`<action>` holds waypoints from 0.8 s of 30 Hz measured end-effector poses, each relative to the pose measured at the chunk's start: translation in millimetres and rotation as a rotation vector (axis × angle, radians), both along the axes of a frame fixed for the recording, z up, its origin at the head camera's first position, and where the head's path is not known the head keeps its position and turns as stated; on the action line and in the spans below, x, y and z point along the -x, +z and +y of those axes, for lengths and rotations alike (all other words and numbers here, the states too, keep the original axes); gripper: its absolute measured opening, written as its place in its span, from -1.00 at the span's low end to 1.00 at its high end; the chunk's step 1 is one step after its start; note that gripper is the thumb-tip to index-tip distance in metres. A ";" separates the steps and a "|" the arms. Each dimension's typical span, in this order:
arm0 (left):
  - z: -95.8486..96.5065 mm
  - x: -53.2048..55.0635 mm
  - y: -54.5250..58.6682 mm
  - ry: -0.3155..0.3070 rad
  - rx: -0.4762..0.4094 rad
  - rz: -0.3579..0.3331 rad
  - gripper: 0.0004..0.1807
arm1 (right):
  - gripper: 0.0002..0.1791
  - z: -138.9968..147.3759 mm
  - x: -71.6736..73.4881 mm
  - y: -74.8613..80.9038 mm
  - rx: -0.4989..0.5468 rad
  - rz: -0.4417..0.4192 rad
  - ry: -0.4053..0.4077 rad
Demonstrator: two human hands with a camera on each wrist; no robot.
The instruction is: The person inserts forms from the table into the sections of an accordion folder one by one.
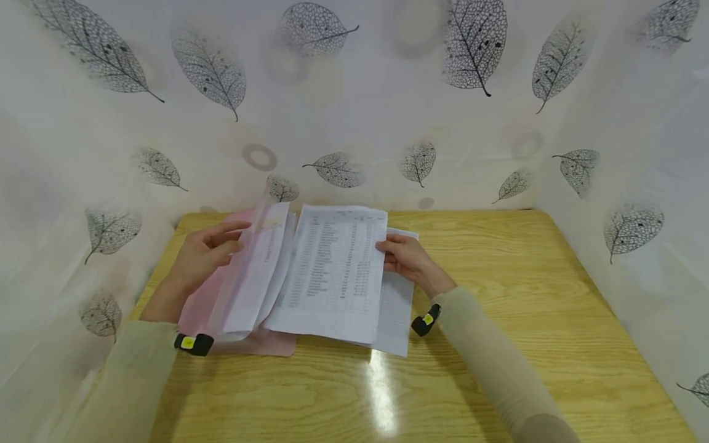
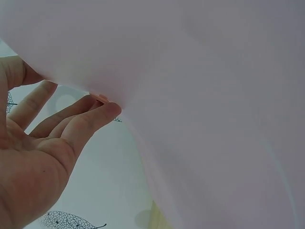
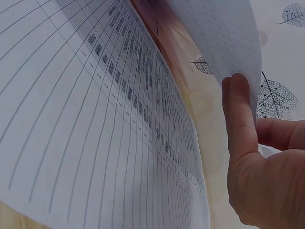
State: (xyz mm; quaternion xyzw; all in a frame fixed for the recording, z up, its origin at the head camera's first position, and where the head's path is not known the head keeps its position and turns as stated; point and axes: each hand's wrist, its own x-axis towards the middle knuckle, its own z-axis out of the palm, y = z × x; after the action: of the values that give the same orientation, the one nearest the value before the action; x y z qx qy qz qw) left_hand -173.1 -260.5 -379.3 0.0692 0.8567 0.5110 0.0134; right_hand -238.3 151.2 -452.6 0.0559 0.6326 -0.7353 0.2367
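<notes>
A translucent pink folder lies at the left of the table, its cover raised. My left hand pinches the edge of that cover; in the left wrist view the pink sheet fills most of the picture beside the fingers. White papers stand tilted inside the folder. To their right is a printed sheet with a table of text. Its right edge is pinched between thumb and fingers of my right hand. Beneath it lies a ruled sheet, also seen as a lined page in the right wrist view.
The wooden table extends right and toward me. A pale cloth with leaf prints hangs behind the table and at both sides. Each wrist wears a black strap with a small device.
</notes>
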 end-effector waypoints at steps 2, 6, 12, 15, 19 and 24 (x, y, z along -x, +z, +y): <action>0.2 0.2 -0.1 -0.001 -0.001 0.000 -0.53 | -0.48 -0.8 -0.3 0.1 -0.005 0.008 0.009; -0.1 1.3 -1.0 -0.002 -0.009 -0.002 -0.52 | -0.49 -2.7 -0.9 1.3 -0.020 0.023 0.036; -0.6 1.7 -2.1 -0.002 -0.014 -0.009 -0.52 | -0.54 -7.0 -1.3 3.0 -0.050 0.036 0.076; -0.3 1.2 -1.3 0.001 -0.009 -0.009 -0.52 | -0.55 -8.8 -1.9 4.4 -0.058 0.027 0.074; -0.7 1.8 -1.2 0.003 -0.009 -0.005 -0.52 | -0.54 -12.5 -2.5 5.1 -0.061 0.022 0.080; -1.1 1.4 -1.8 0.001 -0.013 -0.005 -0.53 | -0.54 -21.7 -1.4 3.9 -0.067 0.012 0.074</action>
State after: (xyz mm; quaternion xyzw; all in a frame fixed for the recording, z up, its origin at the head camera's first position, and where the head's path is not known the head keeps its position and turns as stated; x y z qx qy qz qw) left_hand -174.5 -261.6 -381.1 0.0675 0.8532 0.5169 0.0147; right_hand -236.8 129.5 -448.7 0.0360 0.6601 -0.7046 0.2580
